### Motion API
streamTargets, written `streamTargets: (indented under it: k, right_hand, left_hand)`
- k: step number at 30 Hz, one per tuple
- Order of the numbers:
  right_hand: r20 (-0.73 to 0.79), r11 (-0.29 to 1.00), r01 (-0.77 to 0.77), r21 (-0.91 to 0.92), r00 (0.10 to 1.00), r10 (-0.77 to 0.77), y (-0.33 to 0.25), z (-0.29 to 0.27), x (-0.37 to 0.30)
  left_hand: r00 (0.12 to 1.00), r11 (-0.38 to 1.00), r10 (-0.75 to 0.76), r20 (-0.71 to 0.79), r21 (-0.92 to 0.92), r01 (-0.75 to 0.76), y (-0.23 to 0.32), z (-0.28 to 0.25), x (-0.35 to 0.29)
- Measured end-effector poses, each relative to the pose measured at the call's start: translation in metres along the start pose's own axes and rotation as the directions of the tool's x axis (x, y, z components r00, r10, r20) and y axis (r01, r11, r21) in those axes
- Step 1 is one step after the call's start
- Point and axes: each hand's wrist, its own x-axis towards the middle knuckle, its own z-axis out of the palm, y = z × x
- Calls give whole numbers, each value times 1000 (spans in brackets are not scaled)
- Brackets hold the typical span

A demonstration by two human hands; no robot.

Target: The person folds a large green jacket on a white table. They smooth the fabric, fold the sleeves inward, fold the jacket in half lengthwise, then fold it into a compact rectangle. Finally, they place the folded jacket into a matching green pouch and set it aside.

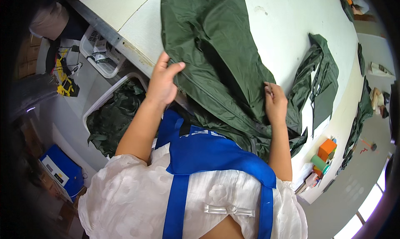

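Observation:
A dark green, shiny fabric garment [225, 60] lies spread over the white table and hangs over its near edge toward me. A long seam runs down its length, with a deep fold in the middle. My left hand [163, 80] grips its left edge, thumb on top and the fingers partly hidden by the cloth. At the right edge, my right hand [276, 103] pinches the fabric with its fingers curled. The garment's lower part is bunched against my blue apron [216, 153]. More crumpled green fabric [323, 74] lies just to the right of my right hand.
Below the table's left edge [125, 45] stands a white bin [93, 110] full of dark green fabric. A white basket [106, 66] sits beyond it. At the right are an orange box [327, 148] and a green roll [318, 163]. A blue box [62, 168] is at lower left.

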Motion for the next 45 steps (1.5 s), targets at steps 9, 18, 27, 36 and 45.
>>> streamTargets:
  k: [9,18,27,36,45]
  right_hand:
    - [75,980,-186,72,981,181,33,-43,-7]
    - [178,948,-173,-267,958,225,78,-19,3]
    - [139,997,76,12,987,-77,29,-3,-1]
    - [264,929,-191,318,959,106,28,18,1]
    - [332,55,-382,923,859,390,-3,-25,-15]
  left_hand:
    - [975,989,-114,190,-72,129,26,-6,-6]
    - [968,961,-247,-40,116,250,26,-74,1]
    - [865,135,368,340,901,-411,-22,-6,-33]
    - [877,18,-41,479,878,-479,-85,37,-51]
    - [573,64,285,769,581,-812,-78,51,-66]
